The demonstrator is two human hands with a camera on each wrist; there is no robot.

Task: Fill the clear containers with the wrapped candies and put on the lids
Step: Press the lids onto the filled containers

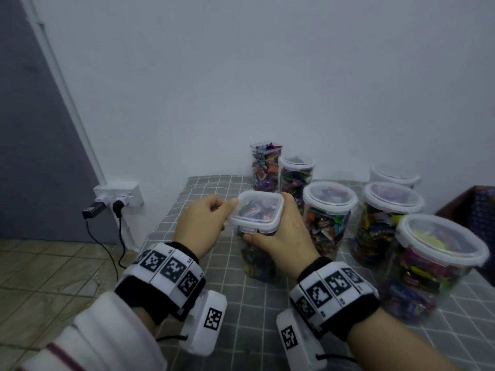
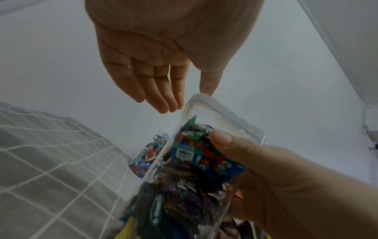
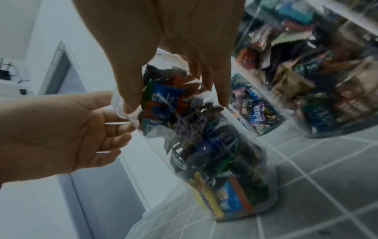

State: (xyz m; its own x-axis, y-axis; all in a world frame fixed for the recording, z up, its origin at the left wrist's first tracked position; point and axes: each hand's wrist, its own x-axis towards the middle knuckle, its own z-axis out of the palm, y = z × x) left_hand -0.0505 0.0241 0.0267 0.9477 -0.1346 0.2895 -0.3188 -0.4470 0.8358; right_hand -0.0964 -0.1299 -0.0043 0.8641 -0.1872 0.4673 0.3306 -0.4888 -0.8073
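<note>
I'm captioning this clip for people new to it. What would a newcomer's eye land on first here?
First, the two hands meeting at the table's middle: the right hand grips a square clear container stuffed with wrapped candies, its lid on top, while the left hand touches the lid's left edge. Next, the cluster of candy-filled lidded jars to the right on the grey checked cloth.

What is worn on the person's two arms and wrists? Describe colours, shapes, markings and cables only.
The left hand and right hand are bare. Each wrist wears a black band topped with white square tiles printed with black-and-white coded patterns. A white boxy unit with the same kind of marker hangs below each wrist, with a thin black cable. The left arm has a white sleeve with a dark red stripe; the right forearm is bare.
</note>
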